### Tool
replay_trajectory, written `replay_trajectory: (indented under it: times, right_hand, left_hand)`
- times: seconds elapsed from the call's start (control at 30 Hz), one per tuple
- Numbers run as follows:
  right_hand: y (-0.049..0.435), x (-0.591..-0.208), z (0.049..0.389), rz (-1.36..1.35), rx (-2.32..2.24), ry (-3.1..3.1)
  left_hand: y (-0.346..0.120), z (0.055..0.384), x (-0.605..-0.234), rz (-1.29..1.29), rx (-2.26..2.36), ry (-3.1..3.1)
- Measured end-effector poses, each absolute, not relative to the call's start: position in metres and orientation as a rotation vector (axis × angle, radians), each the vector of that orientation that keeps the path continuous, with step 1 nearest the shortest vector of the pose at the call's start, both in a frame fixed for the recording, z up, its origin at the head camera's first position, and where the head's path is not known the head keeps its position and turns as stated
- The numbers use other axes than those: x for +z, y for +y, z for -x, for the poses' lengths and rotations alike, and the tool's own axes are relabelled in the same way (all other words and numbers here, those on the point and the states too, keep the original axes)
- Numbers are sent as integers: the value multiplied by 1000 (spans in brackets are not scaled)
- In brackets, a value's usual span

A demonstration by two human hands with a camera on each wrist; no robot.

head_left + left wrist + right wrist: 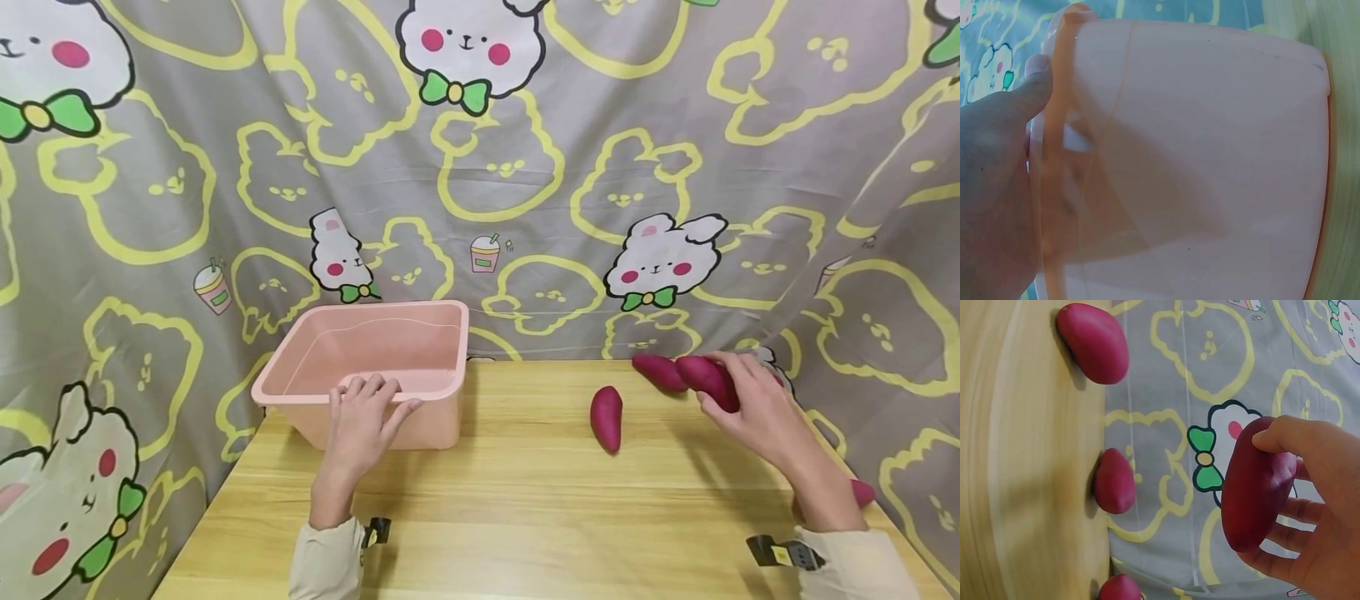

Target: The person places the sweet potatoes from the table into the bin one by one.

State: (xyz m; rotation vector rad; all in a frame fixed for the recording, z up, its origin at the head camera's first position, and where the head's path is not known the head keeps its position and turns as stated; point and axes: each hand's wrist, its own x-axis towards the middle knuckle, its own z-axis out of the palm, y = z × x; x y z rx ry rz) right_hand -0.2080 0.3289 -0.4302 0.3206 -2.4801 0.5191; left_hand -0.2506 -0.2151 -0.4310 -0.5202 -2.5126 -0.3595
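Observation:
My left hand (365,421) grips the near rim of a pink plastic bin (423,425), fingers hooked over into it. In the left wrist view the thumb lies along the rim and the other fingers are hidden behind the wall. My right hand (757,408) holds a purple-red sweet potato (1257,487) raised over the back right of the table, thumb on one side and fingers on the other. Behind it lies another sweet potato (656,372), at the table's back edge. One more sweet potato (607,419) rests nearer the middle.
Beside the right forearm, a further sweet potato (862,492) shows partly at the right edge of the wooden table (525,517). Another sweet potato (1120,587) is cut off at the bottom of the right wrist view. A patterned grey curtain (517,192) hangs around the table.

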Motion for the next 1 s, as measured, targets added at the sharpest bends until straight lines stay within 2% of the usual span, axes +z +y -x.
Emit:
replay_trajectory:
  times: [1.0]
  right_hand:
    - [326,-400,219,-322,518,-2499]
  left_hand:
    - [-215,251,-431,526,-379,-2520]
